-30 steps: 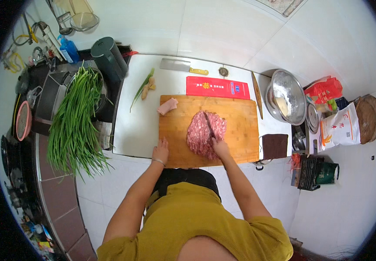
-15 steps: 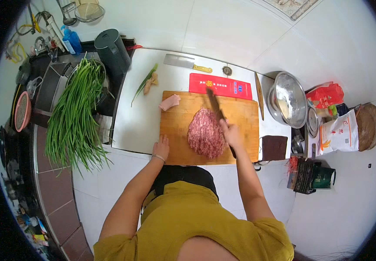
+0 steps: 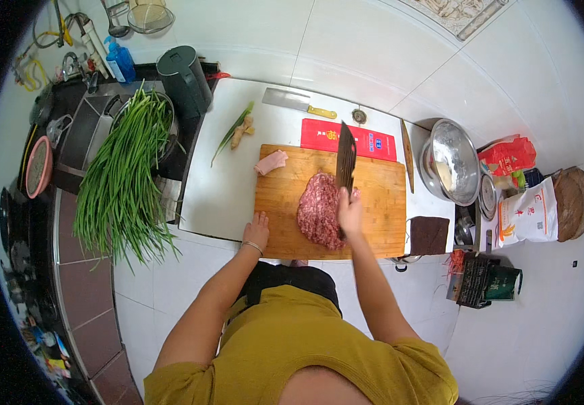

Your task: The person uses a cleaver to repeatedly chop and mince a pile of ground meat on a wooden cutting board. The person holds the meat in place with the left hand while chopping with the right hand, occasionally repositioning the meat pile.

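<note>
A mound of minced meat lies in the middle of the wooden cutting board. My right hand, at the mound's right edge, grips a dark-bladed kitchen knife whose blade points away from me. Part of the handle is hidden by my fingers. My left hand rests with its fingers stretched out on the board's near left edge, holding nothing. Near the board's far left corner sits a pale pink piece, perhaps meat.
Behind the board are a red packet and a yellow-handled cleaver. Ginger and a scallion lie to its left. Long green chives fill a pot at far left. Metal bowls stand right of a rolling pin.
My right hand and the knife have swung; the blade, which leaned left, now stands nearly straight away from me. The whole view has shifted slightly. My left hand stays on the board.
</note>
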